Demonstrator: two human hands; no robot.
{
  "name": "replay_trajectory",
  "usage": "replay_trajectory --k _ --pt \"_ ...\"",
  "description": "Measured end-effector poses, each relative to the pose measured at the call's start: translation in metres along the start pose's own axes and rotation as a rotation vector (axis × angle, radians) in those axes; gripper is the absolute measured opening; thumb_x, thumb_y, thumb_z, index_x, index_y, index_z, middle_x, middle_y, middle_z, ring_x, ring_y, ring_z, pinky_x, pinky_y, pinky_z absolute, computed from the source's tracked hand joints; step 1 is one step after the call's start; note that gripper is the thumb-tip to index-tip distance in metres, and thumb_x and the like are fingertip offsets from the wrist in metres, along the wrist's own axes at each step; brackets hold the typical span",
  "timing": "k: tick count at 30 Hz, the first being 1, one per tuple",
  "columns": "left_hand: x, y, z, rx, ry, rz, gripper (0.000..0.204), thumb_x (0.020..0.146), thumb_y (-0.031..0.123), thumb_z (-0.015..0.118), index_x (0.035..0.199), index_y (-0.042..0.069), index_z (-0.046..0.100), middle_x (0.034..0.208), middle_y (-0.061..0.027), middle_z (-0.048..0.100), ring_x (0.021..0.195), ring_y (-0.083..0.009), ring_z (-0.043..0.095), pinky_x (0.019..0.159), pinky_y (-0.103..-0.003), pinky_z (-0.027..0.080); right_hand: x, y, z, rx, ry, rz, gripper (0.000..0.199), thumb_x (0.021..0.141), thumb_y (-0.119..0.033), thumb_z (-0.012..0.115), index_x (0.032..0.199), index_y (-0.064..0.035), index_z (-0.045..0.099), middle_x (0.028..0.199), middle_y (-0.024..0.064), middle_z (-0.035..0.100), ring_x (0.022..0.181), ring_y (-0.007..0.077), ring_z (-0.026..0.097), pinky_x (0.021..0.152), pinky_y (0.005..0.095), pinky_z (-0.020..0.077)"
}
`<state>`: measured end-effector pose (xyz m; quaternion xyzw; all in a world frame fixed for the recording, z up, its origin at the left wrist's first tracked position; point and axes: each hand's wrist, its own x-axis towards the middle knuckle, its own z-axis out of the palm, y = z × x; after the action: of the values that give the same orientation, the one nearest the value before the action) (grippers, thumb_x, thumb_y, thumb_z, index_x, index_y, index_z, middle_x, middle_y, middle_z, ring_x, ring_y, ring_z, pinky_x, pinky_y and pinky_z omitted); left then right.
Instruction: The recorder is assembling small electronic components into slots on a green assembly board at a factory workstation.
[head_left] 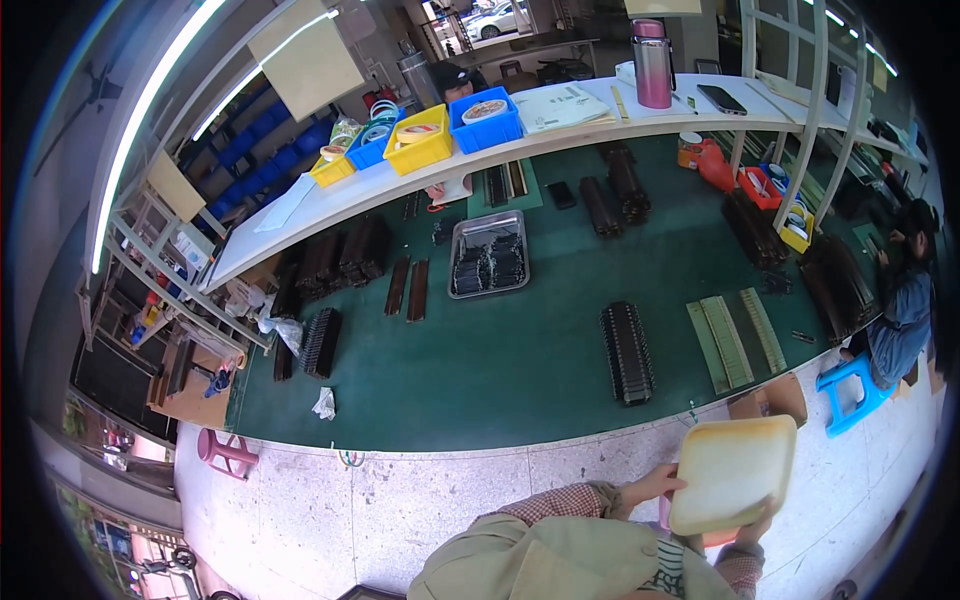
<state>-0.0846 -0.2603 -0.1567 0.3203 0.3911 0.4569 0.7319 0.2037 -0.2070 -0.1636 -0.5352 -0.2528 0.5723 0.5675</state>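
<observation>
I see cream panel just beside green table, squarish, no clear long axis; held between left hand, grasping left edge, and right hand, grasping lower right corner; neither clearly nearer.

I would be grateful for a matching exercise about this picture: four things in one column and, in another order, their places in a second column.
Things:
1. pale yellow panel
2. metal tray
3. pink flask
4. blue stool

Places:
A. upright on the white shelf
B. on the floor, toward the right
C. held by the left hand and right hand
D. on the green table, with dark pieces inside

Right pairs: 1-C, 2-D, 3-A, 4-B
</observation>
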Motion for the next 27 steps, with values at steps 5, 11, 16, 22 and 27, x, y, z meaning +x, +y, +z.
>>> replay_trajectory --k 5,11,16,22,27 --pt "-0.013 0.012 -0.007 -0.035 0.032 -0.07 0.043 0.08 0.02 0.06 0.117 0.002 0.047 0.096 -0.007 0.058 0.082 -0.0145 0.058 0.068 -0.028 0.048 -0.004 0.01 0.018 0.005 -0.017 -0.038 0.063 0.086 -0.043 0.049 0.124 0.0052 0.037 0.118 0.0139 0.047 0.107 0.0232 0.045 0.091 0.0353 0.0377" --pt "-0.029 0.033 0.002 -0.093 0.088 -0.069 0.043 0.079 0.019 0.06 0.117 0.002 0.047 0.104 -0.0073 0.056 0.093 -0.0149 0.054 0.078 -0.029 0.044 0.015 -0.018 0.039 -0.023 -0.086 0.0 0.054 0.089 -0.04 0.046 0.126 -0.0013 0.037 0.121 0.0125 0.045 0.112 0.0223 0.043 0.094 0.0347 0.035" --pt "-0.03 0.032 -0.012 -0.221 0.164 0.011 0.044 0.08 0.015 0.059 0.119 0.001 0.046 0.111 -0.0079 0.054 0.099 -0.0164 0.053 0.084 -0.029 0.043 -0.018 -0.061 0.121 0.014 -0.178 0.025 0.054 0.09 -0.041 0.044 0.127 -0.0018 0.037 0.117 0.0104 0.048 0.108 0.0201 0.044 0.093 0.0328 0.0357" --pt "-0.062 0.072 -0.046 -0.296 0.502 0.063 0.04 0.08 0.011 0.058 0.117 -0.001 0.048 0.111 -0.0087 0.056 0.098 -0.0172 0.055 0.085 -0.031 0.045 -0.005 -0.058 0.17 0.015 -0.352 0.106 0.045 0.091 -0.034 0.041 0.123 -0.0021 0.04 0.102 0.0074 0.052 0.088 0.0127 0.05 0.077 0.0268 0.0424" --pt "-0.095 0.067 -0.095 -0.479 0.811 0.374 0.03 0.083 0.009 0.054 0.11 -0.002 0.05 0.107 -0.0084 0.057 0.098 -0.0189 0.055 0.086 -0.033 0.045 0.015 -0.04 0.173 -0.177 -0.395 0.311 0.027 0.09 -0.021 0.046 0.108 -0.0013 0.051 0.09 0.0106 0.058 0.079 0.0159 0.055 0.072 0.0261 0.0453"
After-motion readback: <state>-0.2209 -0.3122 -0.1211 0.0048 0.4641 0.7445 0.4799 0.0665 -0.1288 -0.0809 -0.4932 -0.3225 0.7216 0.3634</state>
